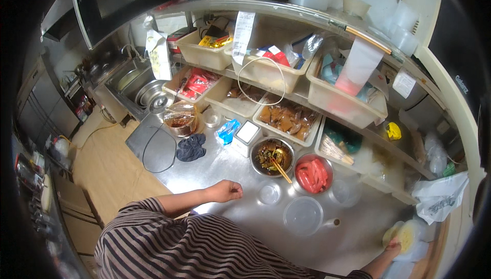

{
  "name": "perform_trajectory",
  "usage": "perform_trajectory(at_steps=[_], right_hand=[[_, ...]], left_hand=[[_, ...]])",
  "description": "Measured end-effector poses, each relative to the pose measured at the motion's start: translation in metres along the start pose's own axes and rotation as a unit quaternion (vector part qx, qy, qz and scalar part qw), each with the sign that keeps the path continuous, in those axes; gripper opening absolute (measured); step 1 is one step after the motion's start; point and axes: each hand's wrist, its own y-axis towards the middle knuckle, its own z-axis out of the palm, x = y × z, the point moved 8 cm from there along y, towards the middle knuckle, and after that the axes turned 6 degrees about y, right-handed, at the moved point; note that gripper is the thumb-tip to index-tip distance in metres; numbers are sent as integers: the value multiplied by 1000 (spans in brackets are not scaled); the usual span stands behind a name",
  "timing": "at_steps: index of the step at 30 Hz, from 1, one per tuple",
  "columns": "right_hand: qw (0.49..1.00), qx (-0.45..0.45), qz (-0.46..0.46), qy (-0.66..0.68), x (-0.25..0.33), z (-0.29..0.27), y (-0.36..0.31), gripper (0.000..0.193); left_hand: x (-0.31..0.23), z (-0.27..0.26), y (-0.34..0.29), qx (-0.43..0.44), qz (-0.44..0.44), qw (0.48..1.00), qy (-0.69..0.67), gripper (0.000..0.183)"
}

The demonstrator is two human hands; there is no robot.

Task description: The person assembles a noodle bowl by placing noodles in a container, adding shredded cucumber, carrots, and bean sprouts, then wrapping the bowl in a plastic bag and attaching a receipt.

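My right hand (393, 247) at the lower-left edge of a clear tub (418, 233) of yellow shreds (407, 239), pinching or not I cannot tell, my left hand (225, 191) curled above the steel counter (353, 233)

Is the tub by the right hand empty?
Not empty: yellow stuff shows in the tub. How full, I can't tell.

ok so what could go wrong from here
Thin wooden chopsticks jut over the rim of the round metal bowl of dark food; a sleeve could flip them out. The right hand is at pale yellow food beside translucent plastic tubs; a hasty grip might spill some.
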Motion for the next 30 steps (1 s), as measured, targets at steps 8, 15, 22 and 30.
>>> perform_trajectory(at_steps=[8, 15, 22, 30], right_hand=[[970, 227, -7, -86, -62, 55, -257, 34], [917, 289, 257, -101, -221, 139, -562, 30], [745, 371, 502, -233, -339, 189, -721, 50], [683, 440, 525, -251, -408, 215, -801, 51]], left_hand=[[46, 11, 8, 19, 11, 990, -136, 16], [62, -11, -9, 19, 20, 949, -314, 30], [89, -77, -64, 6, 128, 933, -336, 68], [183, -115, -99, -55, -33, 945, -322, 62]])
